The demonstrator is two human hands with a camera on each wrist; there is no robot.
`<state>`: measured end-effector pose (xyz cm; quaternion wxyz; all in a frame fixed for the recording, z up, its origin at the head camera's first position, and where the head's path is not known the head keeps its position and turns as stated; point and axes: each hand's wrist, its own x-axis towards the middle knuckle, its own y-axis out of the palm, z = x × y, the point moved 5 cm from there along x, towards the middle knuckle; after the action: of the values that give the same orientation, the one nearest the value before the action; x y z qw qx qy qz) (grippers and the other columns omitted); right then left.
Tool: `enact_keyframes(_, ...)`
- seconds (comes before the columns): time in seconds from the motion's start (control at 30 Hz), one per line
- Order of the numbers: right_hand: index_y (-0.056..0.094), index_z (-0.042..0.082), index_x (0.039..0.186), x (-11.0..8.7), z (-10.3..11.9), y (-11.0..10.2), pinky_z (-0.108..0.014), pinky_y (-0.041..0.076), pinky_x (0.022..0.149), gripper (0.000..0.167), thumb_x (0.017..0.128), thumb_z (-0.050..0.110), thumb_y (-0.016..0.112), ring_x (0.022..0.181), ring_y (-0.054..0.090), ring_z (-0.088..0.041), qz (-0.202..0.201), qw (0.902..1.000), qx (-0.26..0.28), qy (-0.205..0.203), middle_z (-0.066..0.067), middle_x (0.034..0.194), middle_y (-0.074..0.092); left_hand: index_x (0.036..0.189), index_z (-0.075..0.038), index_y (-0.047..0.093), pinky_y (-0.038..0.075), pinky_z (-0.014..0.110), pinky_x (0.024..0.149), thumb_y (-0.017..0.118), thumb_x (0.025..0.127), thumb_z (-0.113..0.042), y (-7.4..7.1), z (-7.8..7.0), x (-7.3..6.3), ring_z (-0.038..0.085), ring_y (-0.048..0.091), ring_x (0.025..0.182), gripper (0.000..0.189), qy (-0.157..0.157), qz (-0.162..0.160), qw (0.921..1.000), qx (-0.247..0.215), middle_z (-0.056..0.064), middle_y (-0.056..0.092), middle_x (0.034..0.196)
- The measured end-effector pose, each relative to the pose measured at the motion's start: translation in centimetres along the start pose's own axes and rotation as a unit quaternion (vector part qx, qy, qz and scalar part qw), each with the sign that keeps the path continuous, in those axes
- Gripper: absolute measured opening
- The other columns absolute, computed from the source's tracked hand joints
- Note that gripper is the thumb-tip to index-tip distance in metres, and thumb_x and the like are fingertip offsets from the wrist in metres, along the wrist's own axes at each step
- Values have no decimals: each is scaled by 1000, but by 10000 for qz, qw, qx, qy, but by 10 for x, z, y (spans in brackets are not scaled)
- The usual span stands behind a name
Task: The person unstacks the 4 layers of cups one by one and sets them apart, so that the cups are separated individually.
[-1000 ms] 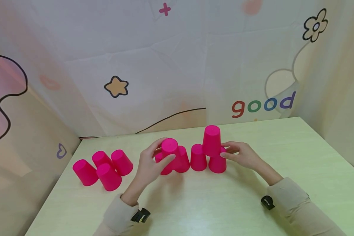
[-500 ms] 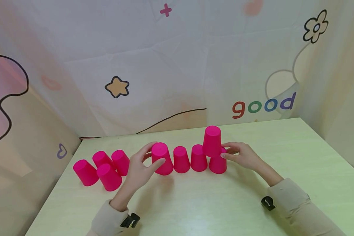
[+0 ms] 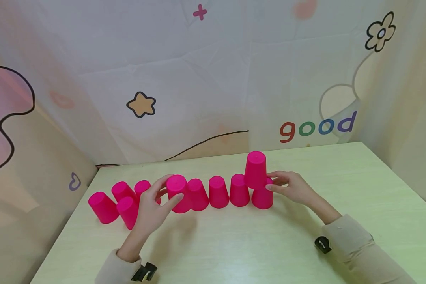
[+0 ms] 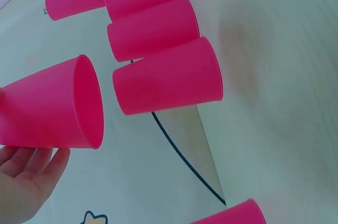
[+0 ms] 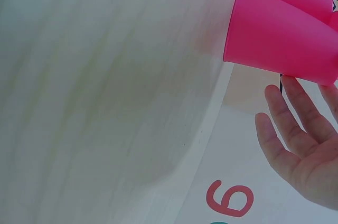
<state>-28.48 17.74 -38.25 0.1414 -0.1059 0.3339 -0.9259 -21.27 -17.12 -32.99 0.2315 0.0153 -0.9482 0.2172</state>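
Note:
My left hand (image 3: 152, 211) grips an upside-down pink cup (image 3: 176, 189) between thumb and fingers. In the left wrist view the mouth of this held cup (image 4: 50, 105) shows, apart from the row. To its right in the head view stand several upturned pink cups, among them the row's left-end cup (image 3: 198, 195) and a middle cup (image 3: 218, 192). Another cup (image 3: 255, 169) sits on top, bridging the two cups at the row's right end. Beside the right-end cup (image 3: 262, 199) is my right hand (image 3: 292, 188), its fingertips at the cup's side and fingers extended in the right wrist view.
Several more upturned pink cups, including a leftmost cup (image 3: 103, 208), stand in a cluster at the table's left, partly behind my left hand. A printed cloth (image 3: 198, 79) hangs behind the pale wooden table (image 3: 234, 248).
My left hand has moved left along the row with its cup, from over the left-end cups to beside them, toward the cluster. My right hand and the raised cup stay where they were.

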Motion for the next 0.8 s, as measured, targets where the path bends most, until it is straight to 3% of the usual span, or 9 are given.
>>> enact_keyframes(0.23,53,-1,123,0,2,0,-37,52,73,46,84,19,66,94,58,-31,-11,10000,2,-21,-19,113,58,125,-6,52,50,25,78,73,76,-10,-18,2,-5,22,56,101,54,-342,-273,9990,-14,8,58,113)
enact_keyframes(0.53,53,-1,123,0,2,0,-38,52,73,46,84,19,65,95,58,-32,20,10000,-7,5,-19,113,58,125,-6,51,49,21,76,72,77,-9,-34,3,-9,22,57,99,53,-417,-558,9974,185,9,59,113)
enact_keyframes(0.8,53,0,123,-1,1,0,-38,52,73,45,84,19,64,96,58,-33,53,10000,3,76,-19,113,58,126,-6,50,50,20,74,72,77,-9,-50,11,-12,10,56,95,53,-617,-745,9946,369,5,57,111)
